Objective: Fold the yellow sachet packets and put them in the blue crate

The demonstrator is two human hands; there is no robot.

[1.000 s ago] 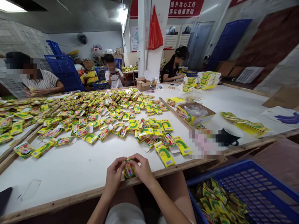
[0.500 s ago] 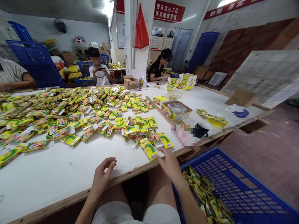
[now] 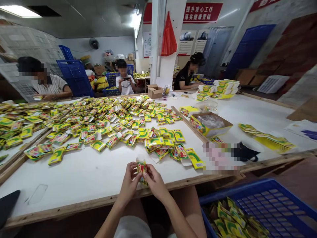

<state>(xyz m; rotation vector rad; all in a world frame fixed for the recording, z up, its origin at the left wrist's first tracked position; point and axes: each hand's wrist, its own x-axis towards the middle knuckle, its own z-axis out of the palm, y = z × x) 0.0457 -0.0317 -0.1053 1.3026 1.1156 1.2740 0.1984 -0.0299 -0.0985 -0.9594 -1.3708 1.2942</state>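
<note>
Close to the table's front edge, my left hand (image 3: 130,180) and my right hand (image 3: 154,181) both grip one small yellow, green and red box (image 3: 141,168). The box stands roughly upright between my fingers and thumbs, and a pale flap shows at its upper end. Beyond my hands lies a large heap of similar small boxes (image 3: 99,127), several with white flaps sticking out. One yellow box (image 3: 194,158) lies nearest on the right, barcode end toward me.
On the right below the table is a blue crate (image 3: 272,198) holding small boxes. A wooden strip (image 3: 189,124) divides the white tabletop (image 3: 81,178). Beyond it are an open carton (image 3: 215,127), flat yellow cardboard (image 3: 267,137) and a black item (image 3: 245,152). Three people sit across the table.
My right hand has taken a box from the table's front edge and brought it left to my left hand. Both hands now hold it. The view has turned left.
</note>
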